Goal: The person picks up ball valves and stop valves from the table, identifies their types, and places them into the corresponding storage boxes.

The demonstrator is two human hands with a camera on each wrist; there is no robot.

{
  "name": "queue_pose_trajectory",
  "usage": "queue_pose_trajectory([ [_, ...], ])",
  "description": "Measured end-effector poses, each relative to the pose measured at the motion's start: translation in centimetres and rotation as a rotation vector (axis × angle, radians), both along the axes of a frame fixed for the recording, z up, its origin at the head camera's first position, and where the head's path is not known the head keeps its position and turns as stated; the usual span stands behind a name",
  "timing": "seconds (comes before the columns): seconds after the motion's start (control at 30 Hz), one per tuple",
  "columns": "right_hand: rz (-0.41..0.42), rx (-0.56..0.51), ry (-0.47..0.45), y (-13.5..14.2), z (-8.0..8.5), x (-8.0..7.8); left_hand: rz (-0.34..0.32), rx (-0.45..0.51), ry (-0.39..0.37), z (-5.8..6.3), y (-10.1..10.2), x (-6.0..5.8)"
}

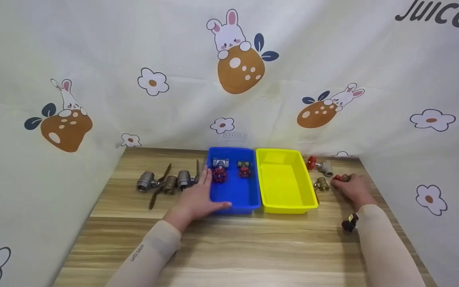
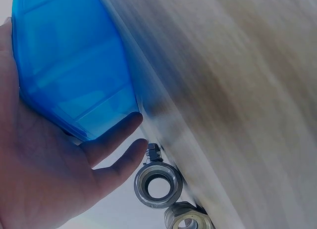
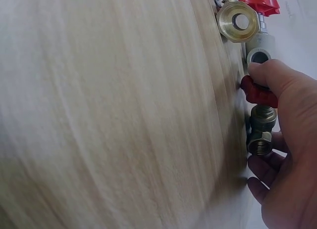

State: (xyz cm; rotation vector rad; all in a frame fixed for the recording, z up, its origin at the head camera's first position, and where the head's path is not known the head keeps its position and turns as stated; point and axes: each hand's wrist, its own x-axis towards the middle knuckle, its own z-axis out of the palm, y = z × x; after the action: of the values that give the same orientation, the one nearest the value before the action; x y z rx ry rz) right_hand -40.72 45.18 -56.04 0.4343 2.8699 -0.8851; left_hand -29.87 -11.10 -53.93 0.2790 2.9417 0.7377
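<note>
My left hand lies against the left side of the blue tray, its fingers fairly straight and the thumb at the front rim. Inside that tray, two valves with red handwheels, a silver one and a brass one, lie apart. At the far right, my right hand grips a small brass valve with a red handwheel. In the right wrist view the thumb is at the handwheel and the fingers are curled behind the brass body. Beside it are a grey valve and another brass valve.
The yellow tray stands right of the blue one. Left of the blue tray lie lever-handled ball valves: a silver one, a brass one and another silver one. A printed cloth hangs behind the wooden table.
</note>
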Motion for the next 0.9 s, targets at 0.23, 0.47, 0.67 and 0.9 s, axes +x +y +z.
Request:
queue_pose_trajectory([
  [0.23, 0.017, 0.022, 0.04, -0.21, -0.08, 0.27, -0.004, -0.002, 0.008, -0.01, -0.02, -0.05],
  [0.47, 0.043, 0.076, 0.111, -0.22, -0.05, 0.64, -0.007, -0.012, 0.009, 0.12, -0.03, -0.01],
  [0.67, 0.033, 0.064, 0.105, -0.26, -0.25, 0.59, -0.003, 0.003, -0.001, 0.06, -0.04, -0.01],
  [0.9, 0.027, 0.062, 0.098, -0.15, -0.31, 0.55, 0.0, 0.003, -0.002, 0.14, -0.01, 0.01],
])
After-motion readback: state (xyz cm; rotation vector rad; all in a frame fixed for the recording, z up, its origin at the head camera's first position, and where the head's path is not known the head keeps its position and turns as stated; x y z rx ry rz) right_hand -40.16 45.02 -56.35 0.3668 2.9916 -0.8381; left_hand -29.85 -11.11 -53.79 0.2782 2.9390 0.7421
